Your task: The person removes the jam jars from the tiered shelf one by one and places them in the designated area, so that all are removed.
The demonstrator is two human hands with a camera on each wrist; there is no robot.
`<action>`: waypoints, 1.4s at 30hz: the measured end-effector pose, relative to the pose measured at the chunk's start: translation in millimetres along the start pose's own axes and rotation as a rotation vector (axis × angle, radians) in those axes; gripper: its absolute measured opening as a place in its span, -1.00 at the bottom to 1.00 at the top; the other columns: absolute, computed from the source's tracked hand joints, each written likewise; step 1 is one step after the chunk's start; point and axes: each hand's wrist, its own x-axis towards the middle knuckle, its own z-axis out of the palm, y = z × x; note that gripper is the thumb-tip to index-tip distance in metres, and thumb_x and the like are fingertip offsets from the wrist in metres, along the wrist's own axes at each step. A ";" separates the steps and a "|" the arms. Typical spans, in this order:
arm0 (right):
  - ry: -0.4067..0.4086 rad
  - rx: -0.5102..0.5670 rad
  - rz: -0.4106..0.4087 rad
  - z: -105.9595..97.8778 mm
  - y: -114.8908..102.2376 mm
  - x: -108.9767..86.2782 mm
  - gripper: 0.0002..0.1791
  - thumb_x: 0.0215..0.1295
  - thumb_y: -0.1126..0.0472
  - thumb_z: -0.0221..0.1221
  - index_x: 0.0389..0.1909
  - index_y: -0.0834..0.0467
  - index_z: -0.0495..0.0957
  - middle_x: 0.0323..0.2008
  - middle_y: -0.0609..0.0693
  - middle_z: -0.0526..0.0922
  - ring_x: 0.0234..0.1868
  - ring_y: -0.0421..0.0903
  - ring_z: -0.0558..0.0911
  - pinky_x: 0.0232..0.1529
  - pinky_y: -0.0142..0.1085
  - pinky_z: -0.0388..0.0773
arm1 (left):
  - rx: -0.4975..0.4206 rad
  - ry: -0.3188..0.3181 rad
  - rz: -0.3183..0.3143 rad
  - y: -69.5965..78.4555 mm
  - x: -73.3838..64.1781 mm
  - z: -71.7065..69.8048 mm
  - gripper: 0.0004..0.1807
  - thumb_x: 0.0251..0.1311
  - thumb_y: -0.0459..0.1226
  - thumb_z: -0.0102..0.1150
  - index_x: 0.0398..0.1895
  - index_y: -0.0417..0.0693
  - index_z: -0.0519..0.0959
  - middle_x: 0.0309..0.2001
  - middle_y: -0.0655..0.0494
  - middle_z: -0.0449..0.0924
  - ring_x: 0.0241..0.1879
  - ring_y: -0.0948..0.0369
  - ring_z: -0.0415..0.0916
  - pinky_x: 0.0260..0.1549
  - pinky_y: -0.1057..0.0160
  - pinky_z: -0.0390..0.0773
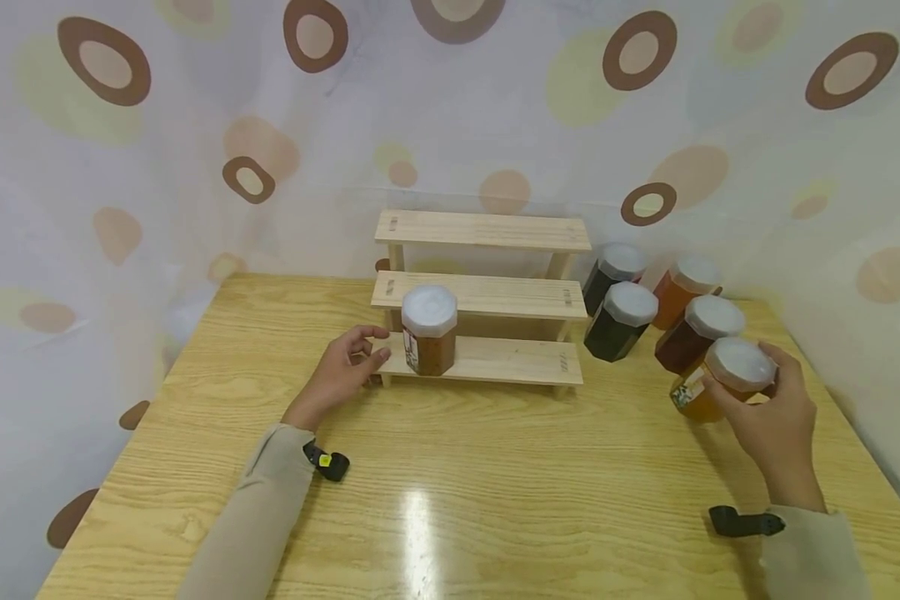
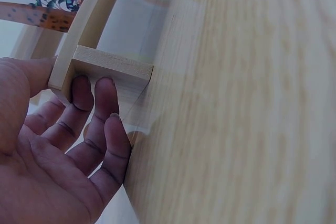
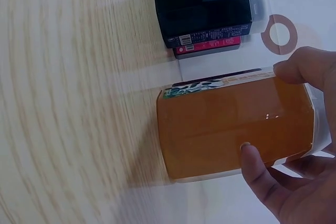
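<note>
A three-tier wooden shelf [image 1: 480,293] stands near the back of the table. My left hand [image 1: 345,367] holds the left end of its lowest board [image 2: 65,51], thumb over the top and fingers curled at the underside. On that board, beside this hand, stands a jar of brown contents [image 1: 437,354] with a white lid. At the right, my right hand [image 1: 776,408] grips an amber-orange jar [image 3: 236,124] near its white lid, thumb and fingers around its sides. This jar tilts slightly, its base close over the tabletop, a printed label along one side.
Several more white-lidded jars stand right of the shelf: two dark ones [image 1: 615,329], an orange-red one [image 1: 673,300] and a dark red one [image 1: 682,343]. A patterned curtain [image 1: 450,108] hangs behind the wooden table [image 1: 495,483].
</note>
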 end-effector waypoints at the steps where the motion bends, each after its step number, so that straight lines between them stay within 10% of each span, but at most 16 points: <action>1: -0.004 -0.002 0.003 -0.1 -0.1 0.0 -0.08 0.15 0.24 0.49 0.50 0.22 0.26 0.31 0.26 0.49 -0.19 -0.51 0.35 -0.20 -0.65 0.30 | 0.000 0.001 0.002 -2.0 0.5 -0.3 -0.58 0.53 -0.30 0.14 0.34 -0.28 0.43 -0.24 -0.14 0.58 -0.21 -0.08 0.56 -0.21 0.01 0.56; 16: -0.023 -0.031 0.040 -0.6 0.8 -1.4 -0.04 0.22 0.13 0.47 0.55 0.20 0.18 0.40 0.26 0.40 -0.10 -0.35 0.38 -0.21 -0.63 0.30 | 0.018 0.018 0.040 -6.1 1.9 0.7 -0.60 0.51 -0.32 0.15 0.30 -0.32 0.46 -0.30 -0.09 0.60 -0.28 -0.04 0.52 -0.27 0.10 0.57; 28: -0.058 -0.040 0.029 -1.0 0.8 -4.4 0.03 0.28 0.08 0.44 0.59 0.27 0.04 0.39 0.39 0.33 0.12 0.34 0.48 -0.30 -0.65 0.25 | 0.013 0.013 0.063 -7.0 1.3 0.3 -0.59 0.50 -0.26 0.19 0.30 -0.25 0.48 -0.28 -0.07 0.62 -0.29 0.07 0.53 -0.26 0.18 0.56; 32: -0.064 -0.051 0.027 -1.2 -1.8 -3.9 0.06 0.27 0.06 0.44 0.59 0.31 0.01 0.43 0.42 0.25 0.28 0.42 0.39 0.03 -0.30 0.45 | 0.001 0.006 0.066 -6.9 0.7 0.0 -0.61 0.50 -0.26 0.20 0.28 -0.24 0.49 -0.28 -0.08 0.61 -0.31 0.06 0.54 -0.27 0.16 0.56; 36: 0.011 -0.021 -0.020 -0.1 -7.3 -4.5 -0.02 0.23 0.15 0.45 0.54 0.34 0.13 0.44 0.39 0.24 0.35 0.37 0.31 0.34 0.21 0.23 | 0.004 0.005 0.066 -6.9 0.8 0.0 -0.61 0.50 -0.26 0.19 0.28 -0.24 0.49 -0.29 -0.07 0.60 -0.32 0.07 0.54 -0.29 0.18 0.56; 42: 0.123 0.009 -0.112 -1.3 -25.1 -3.7 -0.12 0.16 0.24 0.49 0.48 0.23 0.32 0.38 0.22 0.34 0.22 0.15 0.41 -0.14 -0.62 0.33 | -0.004 0.009 0.050 -2.0 -0.8 0.2 -0.61 0.50 -0.28 0.19 0.29 -0.26 0.48 -0.29 -0.09 0.59 -0.30 0.02 0.55 -0.27 0.14 0.57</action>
